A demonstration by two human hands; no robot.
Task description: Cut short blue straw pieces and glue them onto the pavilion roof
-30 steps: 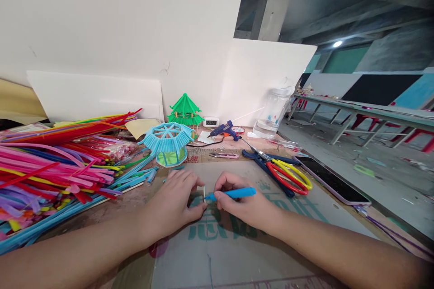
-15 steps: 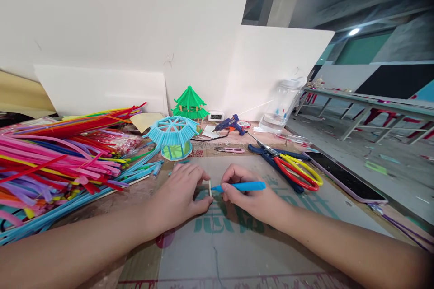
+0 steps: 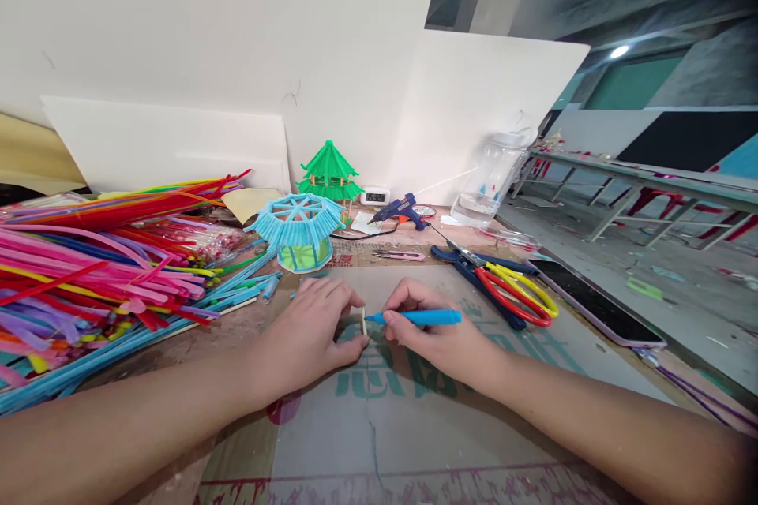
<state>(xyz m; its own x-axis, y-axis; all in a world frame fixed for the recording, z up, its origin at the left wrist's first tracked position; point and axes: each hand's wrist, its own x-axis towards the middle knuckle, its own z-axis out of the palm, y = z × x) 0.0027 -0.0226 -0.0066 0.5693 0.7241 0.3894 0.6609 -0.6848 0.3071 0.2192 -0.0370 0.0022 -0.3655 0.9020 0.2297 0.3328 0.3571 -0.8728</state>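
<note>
One left hand (image 3: 313, 323), grip pinching one short pale stick (image 3: 364, 321) upright in view between thumb and forefinger, over one printed board (image 3: 450, 442). One right hand (image 3: 429, 331), grip pinching one blue marker (image 3: 435, 317), tip at stick, contact unclear. Behind: two pavilion models, one green (image 3: 329, 166), one blue (image 3: 302, 217); one glue gun (image 3: 398, 209), one clock (image 3: 375, 196), one bottle (image 3: 489, 181). One phone (image 3: 592, 301) at right.
</note>
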